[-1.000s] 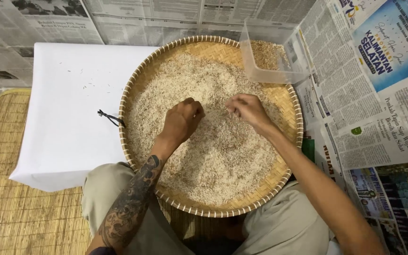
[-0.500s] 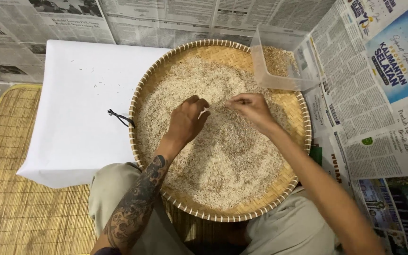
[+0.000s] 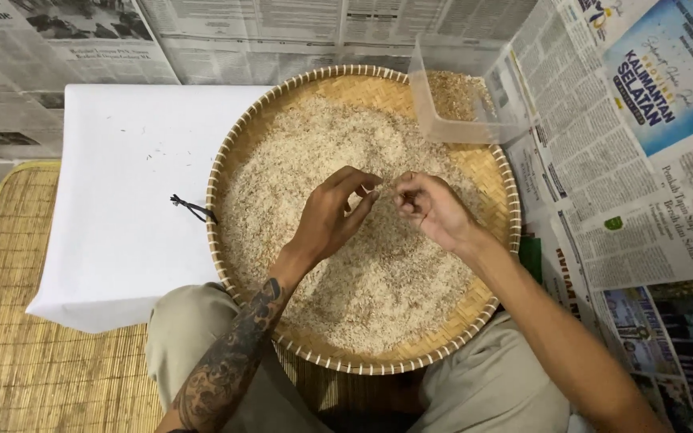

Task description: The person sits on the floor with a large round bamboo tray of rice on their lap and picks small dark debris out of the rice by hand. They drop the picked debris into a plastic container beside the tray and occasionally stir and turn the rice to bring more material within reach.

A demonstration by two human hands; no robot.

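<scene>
A round woven bamboo tray [image 3: 226, 152] rests on my lap, spread with a layer of pale rice grains [image 3: 298, 160]. My left hand [image 3: 332, 212] hovers just over the grains at the tray's middle, fingers apart and slightly curled. My right hand [image 3: 431, 207] is beside it, fingertips pinched together over the rice; whether a grain is between them is too small to see. The fingertips of both hands nearly meet.
A clear plastic container [image 3: 459, 104] with some grains sits on the tray's far right rim. A white sheet [image 3: 122, 192] with a few specks lies to the left, a short black cord [image 3: 190, 207] at the tray's edge. Newspapers [image 3: 643, 160] cover the floor; a woven mat [image 3: 34, 361] lies at lower left.
Both hands lifted slightly off the rice and drew their fingertips together at the tray's middle. The view shifted a little, with the tray now further right in frame.
</scene>
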